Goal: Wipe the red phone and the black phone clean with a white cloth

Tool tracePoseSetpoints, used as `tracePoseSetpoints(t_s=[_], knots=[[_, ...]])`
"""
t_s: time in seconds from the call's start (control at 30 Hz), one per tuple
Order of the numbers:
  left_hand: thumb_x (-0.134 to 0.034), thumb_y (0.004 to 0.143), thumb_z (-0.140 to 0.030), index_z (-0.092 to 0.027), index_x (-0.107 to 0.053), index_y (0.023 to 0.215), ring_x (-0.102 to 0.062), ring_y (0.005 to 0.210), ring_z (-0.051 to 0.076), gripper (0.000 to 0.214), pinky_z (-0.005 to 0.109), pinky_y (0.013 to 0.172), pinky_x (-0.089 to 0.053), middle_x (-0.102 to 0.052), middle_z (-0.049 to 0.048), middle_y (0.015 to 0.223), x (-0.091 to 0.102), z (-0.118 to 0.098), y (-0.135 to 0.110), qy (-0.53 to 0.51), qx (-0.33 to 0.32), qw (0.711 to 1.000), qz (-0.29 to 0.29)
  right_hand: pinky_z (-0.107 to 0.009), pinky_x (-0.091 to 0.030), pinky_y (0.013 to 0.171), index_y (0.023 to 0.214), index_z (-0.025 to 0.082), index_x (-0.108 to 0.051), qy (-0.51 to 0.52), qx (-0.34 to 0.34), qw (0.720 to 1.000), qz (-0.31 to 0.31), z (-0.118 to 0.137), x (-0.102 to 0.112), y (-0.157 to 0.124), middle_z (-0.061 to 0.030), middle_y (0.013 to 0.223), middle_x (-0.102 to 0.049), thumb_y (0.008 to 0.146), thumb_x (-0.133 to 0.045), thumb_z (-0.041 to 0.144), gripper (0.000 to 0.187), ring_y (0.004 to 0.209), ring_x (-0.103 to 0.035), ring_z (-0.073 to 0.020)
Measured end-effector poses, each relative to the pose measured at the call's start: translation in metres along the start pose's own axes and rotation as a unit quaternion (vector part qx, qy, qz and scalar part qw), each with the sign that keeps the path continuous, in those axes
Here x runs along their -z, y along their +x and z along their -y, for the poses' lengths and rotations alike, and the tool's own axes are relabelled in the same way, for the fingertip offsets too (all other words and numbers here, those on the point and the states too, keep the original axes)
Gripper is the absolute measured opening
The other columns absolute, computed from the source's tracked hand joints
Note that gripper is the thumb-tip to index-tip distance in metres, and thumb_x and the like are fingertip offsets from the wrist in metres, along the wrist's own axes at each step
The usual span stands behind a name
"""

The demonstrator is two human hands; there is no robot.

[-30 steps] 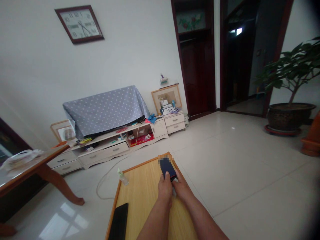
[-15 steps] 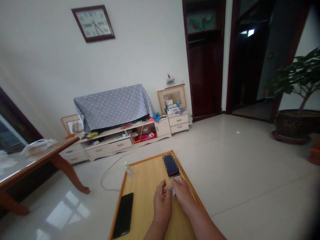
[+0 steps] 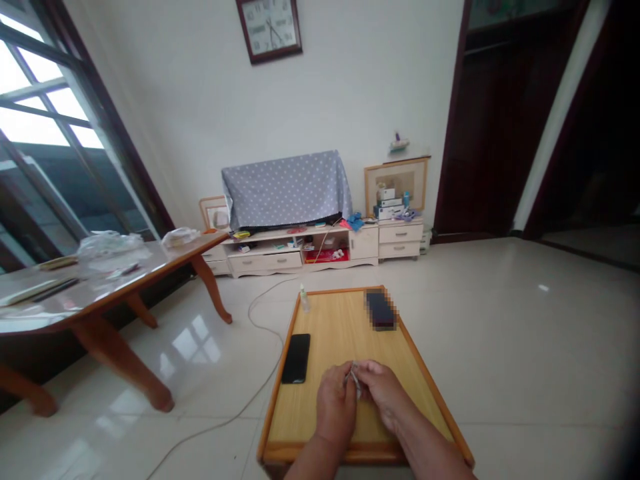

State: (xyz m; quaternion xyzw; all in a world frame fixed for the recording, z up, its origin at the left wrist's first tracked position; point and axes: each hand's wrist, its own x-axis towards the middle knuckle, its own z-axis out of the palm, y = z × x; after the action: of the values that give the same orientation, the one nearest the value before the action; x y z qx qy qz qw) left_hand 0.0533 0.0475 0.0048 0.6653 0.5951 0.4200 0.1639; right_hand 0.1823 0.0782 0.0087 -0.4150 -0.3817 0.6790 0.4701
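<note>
Over the near part of a low wooden table [image 3: 340, 320], my left hand [image 3: 336, 400] and my right hand [image 3: 384, 390] meet at the fingertips. Pinched between them is a small crumpled pale cloth [image 3: 355, 380], mostly hidden by the fingers. To the left of my hands a black smartphone [image 3: 296, 358] lies flat, its dark face up. Another dark phone [image 3: 381, 310], partly pixelated, lies near the table's far right corner. A small clear spray bottle [image 3: 305, 301] with a pale green top stands at the far left corner.
A larger wooden table [image 3: 165, 257] with plastic bags stands at the left. A grey cable [image 3: 225, 421] runs over the floor beside the low table. Against the wall is a white TV cabinet [image 3: 365, 247], with a dotted cloth cover [image 3: 287, 190] above it.
The view has swung right to left and the low table shows more fully. My left hand, earlier with fingers apart beside the right, has closed on the cloth together with it.
</note>
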Motion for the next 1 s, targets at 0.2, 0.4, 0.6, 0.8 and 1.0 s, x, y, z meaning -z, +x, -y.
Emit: tracePoseSetpoints(t_s=[0.2,0.4,0.6,0.8,1.0], knots=[[-0.047,0.092,-0.038,-0.014,-0.054,0.136,-0.055,0.122,0.029,0.051,0.045,0.105,-0.04,-0.063,0.016,0.13,0.041,0.03,-0.001,0.242,0.085,0.966,-0.031,-0.025,-0.039,0.054,0.077,0.016,-0.067,-0.02,0.019,0.998,-0.053,-0.012,0.0,-0.025,-0.0019,0.067,-0.064,0.073,-0.073,0.048,0.032,0.059,-0.056,-0.0142],[-0.043,0.091,-0.03,-0.017,-0.056,0.135,-0.041,0.139,0.032,0.047,0.058,0.114,-0.021,-0.051,0.0158,0.147,0.066,0.058,0.005,0.375,0.15,0.914,0.046,-0.027,-0.043,0.056,0.081,0.018,-0.068,-0.03,0.016,0.997,-0.062,-0.016,0.01,-0.023,-0.0033,0.069,-0.067,0.073,-0.071,0.052,0.035,0.061,-0.061,-0.0177],[-0.036,0.09,-0.018,-0.022,-0.06,0.133,-0.039,0.141,0.028,0.048,0.055,0.117,-0.017,-0.05,0.0109,0.149,0.055,0.048,-0.011,0.348,0.118,0.927,0.08,-0.027,-0.044,0.057,0.082,0.017,-0.068,-0.036,0.02,0.996,-0.08,-0.008,0.018,-0.016,-0.0045,0.072,-0.069,0.073,-0.07,0.052,0.036,0.063,-0.062,-0.0183],[-0.045,0.083,-0.017,-0.027,-0.063,0.127,-0.042,0.14,0.024,0.049,0.049,0.118,-0.018,-0.053,0.0053,0.147,0.038,0.03,-0.037,0.281,0.054,0.952,0.113,-0.025,-0.04,0.052,0.086,0.018,-0.067,-0.039,0.028,0.993,-0.111,0.003,0.019,-0.02,-0.0033,0.071,-0.069,0.071,-0.071,0.051,0.037,0.059,-0.059,-0.0162],[-0.062,0.079,-0.052,-0.017,-0.048,0.139,-0.044,0.133,0.031,0.071,0.046,0.115,-0.021,-0.054,0.0152,0.142,0.038,0.026,-0.048,0.296,0.127,0.946,0.022,-0.025,-0.04,0.053,0.084,0.017,-0.067,-0.043,0.035,0.988,-0.143,0.002,0.028,-0.018,-0.0025,0.067,-0.067,0.067,-0.073,0.048,0.036,0.058,-0.057,-0.0154]])
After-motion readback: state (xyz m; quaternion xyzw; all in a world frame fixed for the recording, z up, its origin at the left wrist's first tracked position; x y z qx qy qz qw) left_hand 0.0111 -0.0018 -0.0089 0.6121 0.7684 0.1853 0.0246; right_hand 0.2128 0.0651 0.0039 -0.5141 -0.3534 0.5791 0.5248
